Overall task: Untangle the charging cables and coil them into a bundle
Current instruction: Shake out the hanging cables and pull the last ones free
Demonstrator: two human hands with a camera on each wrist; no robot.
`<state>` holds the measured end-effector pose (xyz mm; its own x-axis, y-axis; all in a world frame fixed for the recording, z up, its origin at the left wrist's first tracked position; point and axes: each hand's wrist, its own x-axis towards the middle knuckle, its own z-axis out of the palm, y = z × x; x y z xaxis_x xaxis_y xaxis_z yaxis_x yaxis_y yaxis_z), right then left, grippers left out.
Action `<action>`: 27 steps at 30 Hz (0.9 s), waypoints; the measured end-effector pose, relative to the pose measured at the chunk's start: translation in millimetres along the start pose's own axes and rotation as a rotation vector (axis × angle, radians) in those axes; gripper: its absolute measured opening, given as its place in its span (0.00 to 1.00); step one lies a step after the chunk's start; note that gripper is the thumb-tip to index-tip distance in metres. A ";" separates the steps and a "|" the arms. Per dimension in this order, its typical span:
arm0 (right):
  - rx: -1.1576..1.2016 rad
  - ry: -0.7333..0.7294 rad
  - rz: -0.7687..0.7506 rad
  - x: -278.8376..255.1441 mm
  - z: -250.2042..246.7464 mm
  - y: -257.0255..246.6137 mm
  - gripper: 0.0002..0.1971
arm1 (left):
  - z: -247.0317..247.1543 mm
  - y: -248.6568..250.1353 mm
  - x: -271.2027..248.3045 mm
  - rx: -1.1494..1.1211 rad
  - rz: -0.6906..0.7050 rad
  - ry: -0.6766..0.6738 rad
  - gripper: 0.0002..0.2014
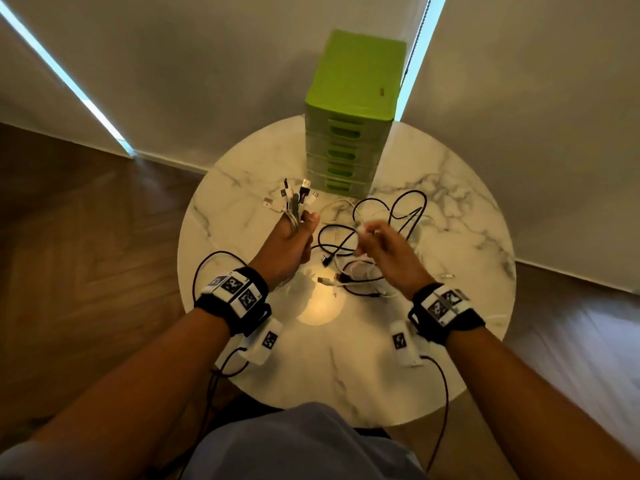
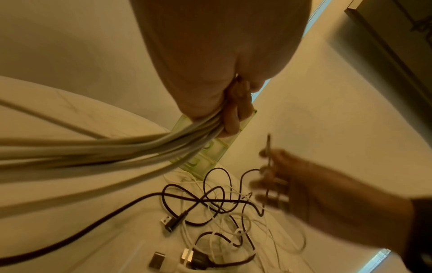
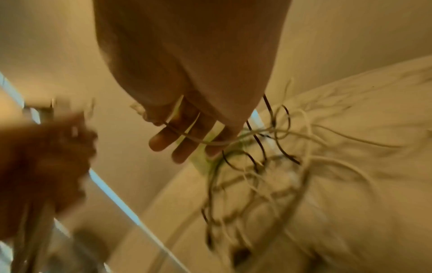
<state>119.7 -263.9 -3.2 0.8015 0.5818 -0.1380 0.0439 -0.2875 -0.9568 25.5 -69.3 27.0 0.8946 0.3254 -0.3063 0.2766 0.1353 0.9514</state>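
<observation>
Charging cables (image 1: 360, 244), black and white, lie tangled on the round marble table (image 1: 450, 327), near the green drawer unit (image 1: 349, 109). Your left hand (image 1: 291, 244) clutches a bunch of white cables (image 1: 294, 202), plugs fanned upward; your right hand (image 1: 388, 247), blurred, pinches one white cable (image 3: 201, 141) above the tangle.

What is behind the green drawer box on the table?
Behind the green drawer box hang pale blinds, with a bright strip of window between them. The box covers the table's back edge.

Black wristbands (image 1: 239, 299) with white checkered tags, cabled.
</observation>
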 end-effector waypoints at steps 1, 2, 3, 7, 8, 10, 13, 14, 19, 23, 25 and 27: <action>0.104 0.065 -0.005 5.3 -6.8 -20.5 0.09 | 1.7 -0.6 -0.5 0.000 0.004 -0.008 0.12; 0.172 0.115 -0.016 9.6 -13.8 -39.1 0.10 | 4.5 0.1 -1.1 -0.007 0.011 -0.018 0.12; 0.209 0.147 -0.033 12.7 -18.9 -55.5 0.10 | 8.2 3.0 -1.6 -0.019 0.021 -0.024 0.11; 0.200 0.024 -0.048 8.8 -15.2 -92.2 0.09 | 21.7 28.2 -5.0 -0.180 0.057 -0.065 0.07; 0.171 -0.033 -0.046 4.4 -9.3 -96.0 0.11 | 23.3 36.1 -5.8 -0.207 0.073 -0.094 0.08; 0.140 -0.097 -0.044 -5.4 6.2 -98.9 0.11 | 22.0 45.9 -6.3 -0.202 0.106 -0.154 0.13; 0.157 -0.085 -0.041 -17.4 23.4 -99.0 0.10 | 12.5 50.9 -7.1 -0.134 0.144 -0.235 0.13; 0.147 -0.068 -0.040 -21.5 27.4 -99.9 0.11 | 8.1 53.5 -7.0 -0.111 0.154 -0.258 0.13; -0.315 -0.077 -0.151 -34.7 34.0 -83.1 0.17 | -12.0 65.1 2.3 -0.072 0.162 -0.272 0.13; -0.398 0.074 -0.144 -35.7 36.5 -80.3 0.15 | -25.6 73.3 9.9 -0.156 0.150 -0.226 0.09; -0.341 0.207 -0.164 -33.5 38.0 -91.3 0.13 | -31.0 74.1 11.7 -0.229 0.111 -0.201 0.13; -0.347 0.255 -0.191 -29.2 38.1 -106.1 0.13 | -32.4 75.2 9.9 -0.278 0.085 -0.203 0.15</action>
<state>68.9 -221.4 92.7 0.8790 0.4557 0.1408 0.3665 -0.4564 -0.8108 43.8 -25.6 94.5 0.9695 0.1576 -0.1879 0.1175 0.3741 0.9199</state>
